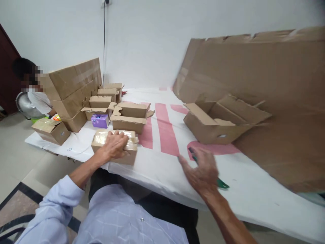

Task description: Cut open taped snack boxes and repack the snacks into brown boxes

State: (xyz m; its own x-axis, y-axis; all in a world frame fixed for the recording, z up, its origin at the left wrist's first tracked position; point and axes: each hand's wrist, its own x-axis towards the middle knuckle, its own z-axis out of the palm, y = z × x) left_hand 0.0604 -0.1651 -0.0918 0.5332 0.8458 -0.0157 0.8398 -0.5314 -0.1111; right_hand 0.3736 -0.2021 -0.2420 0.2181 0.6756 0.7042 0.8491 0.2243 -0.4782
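Note:
My left hand [115,144] grips a closed cardboard box [128,157] at the table's near edge, its fingers bent over the top, where shiny clear tape shows. My right hand [201,167], a little smeared by motion, is low over the table with the thumb spread away from the fingers. Under it lies a slim green tool [222,184]; a dark end sticks out by the fingers, and the palm hides its middle, so its kind is unclear. Just behind the left hand's box stands an open cardboard box [129,123], beside a purple pack [100,120].
Several open boxes [100,101] line the table's left side by stacked closed boxes [73,91]. Another taped box [52,131] sits at the left corner. An open box [215,122] stands right, before a large cardboard sheet [266,101]. A person [38,96] is at far left.

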